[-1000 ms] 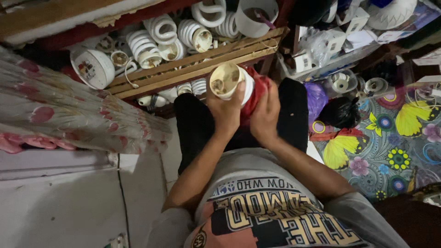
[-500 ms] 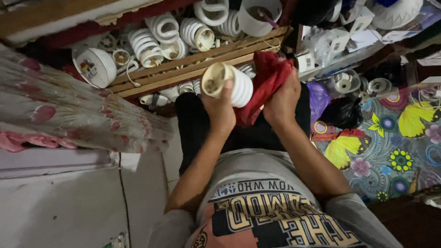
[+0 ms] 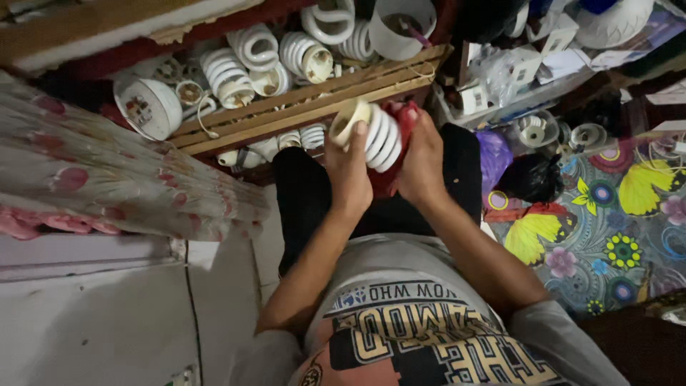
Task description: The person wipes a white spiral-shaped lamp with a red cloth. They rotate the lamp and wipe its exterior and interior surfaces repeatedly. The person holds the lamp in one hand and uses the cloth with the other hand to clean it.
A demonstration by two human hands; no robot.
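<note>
We see no readable labels worth telling; the packaging we can make out is a heap of white cartons and clear plastic wrap (image 3: 511,68) in the upper right of the frame, with a purple bag (image 3: 493,154) and a black bag (image 3: 532,177) just below it. A white bowl-shaped lamp shade (image 3: 146,107) with a small coloured sticker lies at upper left, beside a row of white spiral bulbs (image 3: 246,61) resting in a wooden slatted crate (image 3: 300,107) that runs across the top centre. A white bucket (image 3: 400,25) stands at the top edge.

The crate's front rail sits just above our hands, so room upward is tight. A flowered cloth (image 3: 107,179) crowds the left, and a butterfly-patterned mat (image 3: 614,214) fills the right; the only open room is the pale floor (image 3: 93,322) at lower left.

In the upper centre, our left hand (image 3: 350,175) closes around the base end of a white spiral lamp (image 3: 379,136), its pale round base facing upper left. Our right hand (image 3: 421,161) presses a red cloth (image 3: 400,121) against the lamp's coils from the right, fingers wrapped over the cloth. The lamp lies tilted between both hands, held above our dark trousers.
</note>
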